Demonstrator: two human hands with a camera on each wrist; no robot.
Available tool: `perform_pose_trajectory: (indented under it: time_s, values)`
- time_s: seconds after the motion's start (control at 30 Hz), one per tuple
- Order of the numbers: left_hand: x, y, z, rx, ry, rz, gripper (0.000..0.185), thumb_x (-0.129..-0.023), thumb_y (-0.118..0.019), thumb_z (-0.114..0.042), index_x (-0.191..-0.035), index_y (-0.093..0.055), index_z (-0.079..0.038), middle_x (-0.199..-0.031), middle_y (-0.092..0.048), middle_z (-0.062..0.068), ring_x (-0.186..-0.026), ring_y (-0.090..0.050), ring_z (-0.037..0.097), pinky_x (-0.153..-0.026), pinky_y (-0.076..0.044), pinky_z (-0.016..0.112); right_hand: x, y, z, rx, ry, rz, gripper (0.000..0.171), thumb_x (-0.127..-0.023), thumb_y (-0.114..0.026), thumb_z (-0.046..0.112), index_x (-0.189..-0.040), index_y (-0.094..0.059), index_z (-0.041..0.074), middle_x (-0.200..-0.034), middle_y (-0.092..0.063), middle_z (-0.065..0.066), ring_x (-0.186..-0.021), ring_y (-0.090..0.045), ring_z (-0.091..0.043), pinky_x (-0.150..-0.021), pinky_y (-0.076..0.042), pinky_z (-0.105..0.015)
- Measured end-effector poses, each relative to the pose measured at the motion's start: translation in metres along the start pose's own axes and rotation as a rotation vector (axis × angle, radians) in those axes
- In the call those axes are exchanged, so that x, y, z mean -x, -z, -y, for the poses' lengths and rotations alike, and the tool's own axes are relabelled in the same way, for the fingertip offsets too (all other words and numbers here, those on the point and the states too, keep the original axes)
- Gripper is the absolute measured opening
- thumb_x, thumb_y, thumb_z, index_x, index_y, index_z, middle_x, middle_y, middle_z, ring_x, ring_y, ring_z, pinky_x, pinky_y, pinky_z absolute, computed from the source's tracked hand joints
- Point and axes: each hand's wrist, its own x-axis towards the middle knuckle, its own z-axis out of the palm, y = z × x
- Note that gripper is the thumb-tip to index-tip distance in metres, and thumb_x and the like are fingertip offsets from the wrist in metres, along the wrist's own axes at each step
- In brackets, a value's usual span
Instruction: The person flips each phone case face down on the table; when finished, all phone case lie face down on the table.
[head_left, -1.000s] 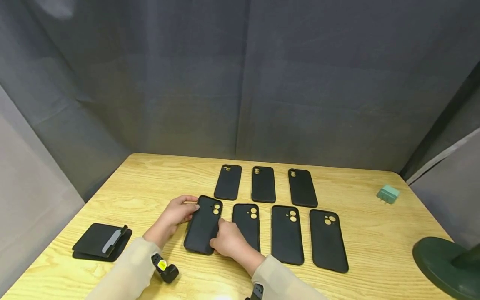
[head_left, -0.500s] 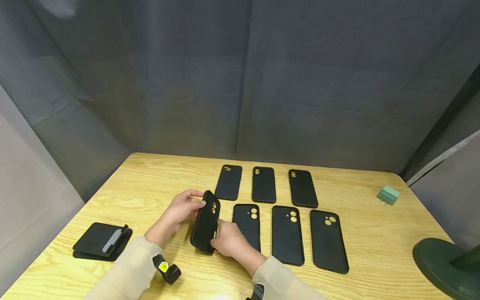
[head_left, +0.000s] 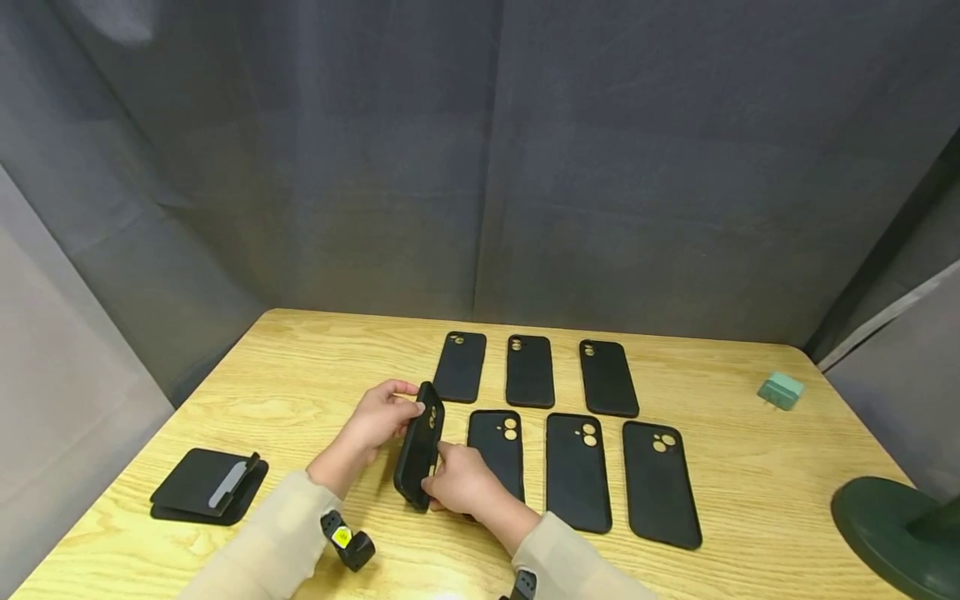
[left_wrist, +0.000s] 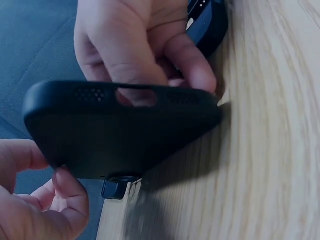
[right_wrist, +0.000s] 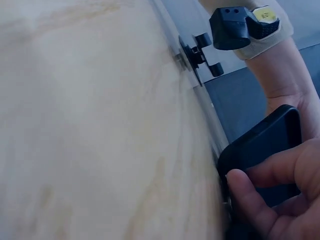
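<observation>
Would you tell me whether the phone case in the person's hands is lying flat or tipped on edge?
Tipped on edge: the phone case stands on its long side, between left hand and right hand.

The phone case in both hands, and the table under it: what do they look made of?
Phone case: probably soft silicone or rubbery plastic, matte black; no glare, rounded edges, moulded port holes in the left wrist view. Left hand and right hand hold it on edge. Table: pale wood or wood-look laminate, with a visible grain; which one is unclear.
</observation>
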Motion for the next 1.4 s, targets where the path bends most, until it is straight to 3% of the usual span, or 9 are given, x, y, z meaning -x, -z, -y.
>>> perform_pose_trajectory:
  time_s: [0.3,0.57,1.0,1.23,1.4]
  values:
    - [0.001,-0.006,-0.004,0.008,-0.004,-0.009,0.028,-0.084,-0.058,-0.002,-0.111,-0.054,0.002,-0.076,-0.057,0.007,-0.058,-0.052,0.011,-0.058,-0.043,0.026,0.011,0.015,0.005,-0.250,0.050,-0.008,0.058,-0.087,-0.060,0.010,-0.135,-0.036,-0.011,-0.069,-0.060,-0.007,-0.059,-0.065,-0.024,-0.055,-0.053,-0.030]
    - [0.000,-0.013,-0.009,-0.008,0.001,0.006,0.028,-0.086,-0.059,-0.006,-0.113,-0.054,0.000,-0.078,-0.054,0.007,-0.061,-0.050,0.013,-0.059,-0.042,0.028,0.017,0.017,0.015,-0.440,0.026,-0.023,0.062,-0.089,-0.061,0.014,-0.141,-0.031,-0.004,-0.084,-0.053,-0.010,-0.066,-0.063,-0.014,-0.062,-0.055,-0.028]
    - [-0.001,-0.021,-0.007,0.048,0.034,0.027,0.031,-0.087,-0.060,-0.007,-0.117,-0.053,-0.002,-0.082,-0.052,0.008,-0.060,-0.049,0.013,-0.058,-0.041,0.028,0.016,0.012,0.014,-0.431,0.083,-0.078,0.067,-0.084,-0.066,0.015,-0.139,-0.033,-0.006,-0.082,-0.053,-0.006,-0.058,-0.061,-0.011,-0.058,-0.055,-0.030]
    - [0.003,-0.021,-0.007,0.054,0.024,0.025,0.032,-0.087,-0.060,-0.007,-0.117,-0.052,-0.001,-0.082,-0.054,0.008,-0.061,-0.050,0.013,-0.061,-0.043,0.029,0.016,0.013,0.016,-0.399,0.060,-0.090,0.065,-0.083,-0.066,0.012,-0.138,-0.035,-0.006,-0.079,-0.054,-0.006,-0.054,-0.060,-0.011,-0.054,-0.054,-0.029]
    - [0.007,-0.016,-0.003,0.107,0.023,0.067,0.033,-0.089,-0.057,-0.008,-0.121,-0.049,0.001,-0.083,-0.052,0.006,-0.066,-0.051,0.014,-0.065,-0.046,0.028,0.018,0.017,0.019,-0.394,0.031,-0.112,0.061,-0.079,-0.063,0.005,-0.134,-0.041,-0.006,-0.076,-0.052,-0.007,-0.048,-0.058,-0.012,-0.051,-0.054,-0.030]
